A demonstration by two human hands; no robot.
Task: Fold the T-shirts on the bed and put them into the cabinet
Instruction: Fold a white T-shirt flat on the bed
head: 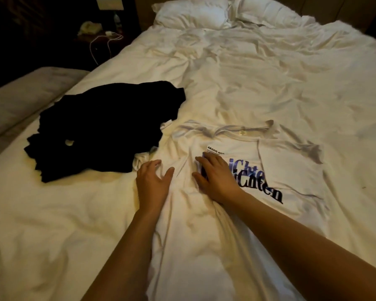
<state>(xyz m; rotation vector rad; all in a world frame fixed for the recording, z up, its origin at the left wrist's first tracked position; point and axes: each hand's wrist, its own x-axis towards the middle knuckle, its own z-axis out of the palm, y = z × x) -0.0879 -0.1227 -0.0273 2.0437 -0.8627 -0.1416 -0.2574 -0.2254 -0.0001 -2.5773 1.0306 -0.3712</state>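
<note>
Head view: a white T-shirt lies spread on the bed, print up. The left hand and right hand press flat on it, fingers spread, gripping nothing. A black T-shirt lies heaped just beside it. Ridged cloth between the palms could get folded in as creases.

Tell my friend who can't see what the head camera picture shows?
Two hands, left hand and right hand, press flat on a white T-shirt with dark lettering, spread on a white bed. A black T-shirt lies crumpled left of it.
</note>
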